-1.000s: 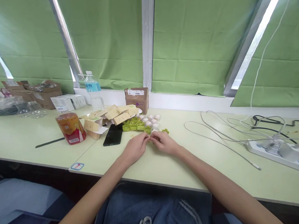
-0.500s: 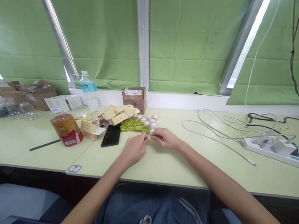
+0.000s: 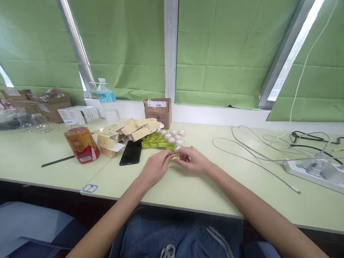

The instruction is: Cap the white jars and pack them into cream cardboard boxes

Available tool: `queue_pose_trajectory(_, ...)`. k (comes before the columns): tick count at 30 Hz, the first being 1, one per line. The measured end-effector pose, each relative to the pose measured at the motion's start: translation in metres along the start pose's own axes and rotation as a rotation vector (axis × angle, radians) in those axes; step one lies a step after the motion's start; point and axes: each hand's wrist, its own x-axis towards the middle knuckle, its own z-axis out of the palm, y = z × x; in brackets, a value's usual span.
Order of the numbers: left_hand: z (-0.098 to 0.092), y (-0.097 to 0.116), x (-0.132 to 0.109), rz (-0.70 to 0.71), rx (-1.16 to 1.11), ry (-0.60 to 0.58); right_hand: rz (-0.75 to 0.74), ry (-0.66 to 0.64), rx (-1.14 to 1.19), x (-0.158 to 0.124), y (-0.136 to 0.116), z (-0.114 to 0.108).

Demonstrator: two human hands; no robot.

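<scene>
Okay, small yellow piece (image 3: 175, 155) sits between my two hands, at or just above the tabletop (image 3: 203, 195), about midway between its near edge and its back edge. Fingers on my left hand (image 3: 155, 167): thumb and forefinger pressed together, pinching what looks like the piece's left end. Fingers on my right hand (image 3: 195, 160): curled in, forefinger at the other end, thumb a little apart below; can't tell whether they truly grip it. Piece is tiny and half covered, so exact shape and material unclear.

Handling, my guess: very light, thin, probably a bit bendy, maybe plastic. Shouldn't slide much in dry fingertips, but small enough to ping away or kink if squeezed hard. Best hold: fingertip pinch right at each end, middle kept free, light pressure, hands low over the tabletop so a drop goes nowhere.

Around it: lime-green cups (image 3: 154, 144) just beyond my left hand, toward the back edge; clear pods (image 3: 177, 137) with pale contents beside them, to the right. Black phone (image 3: 131, 153) left of my left hand, cream cardboard boxes (image 3: 140, 134) heaped behind it. Seam left of the phone meets the near edge by a blue-bordered sticker (image 3: 90, 188).
</scene>
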Motion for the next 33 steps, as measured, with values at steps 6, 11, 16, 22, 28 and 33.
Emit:
queue_pose_trajectory(6, 0.001, 0.001, 0.0, 0.024, 0.034, 0.094, 0.005, 0.065, -0.065, 0.001, 0.011, 0.004)
queue_pose_trajectory(11, 0.003, -0.001, -0.002, 0.175, 0.186, 0.185, -0.023, 0.075, -0.091, 0.0, 0.014, 0.004)
queue_pose_trajectory(16, 0.002, -0.001, -0.003, 0.304, 0.383, 0.224, 0.022, 0.06, -0.017, 0.001, 0.005, 0.005)
queue_pose_trajectory(22, 0.001, 0.004, -0.003, 0.275, 0.319, 0.271, 0.251, 0.079, 0.579, 0.006, 0.004, 0.006)
queue_pose_trajectory(28, -0.001, 0.007, -0.003, 0.174, 0.205, 0.258, 0.298, 0.109, 0.74, 0.01, -0.001, 0.004)
queue_pose_trajectory(33, -0.001, 0.009, -0.002, 0.135, 0.133, 0.238, 0.292, 0.219, 0.615, 0.011, 0.011, -0.01)
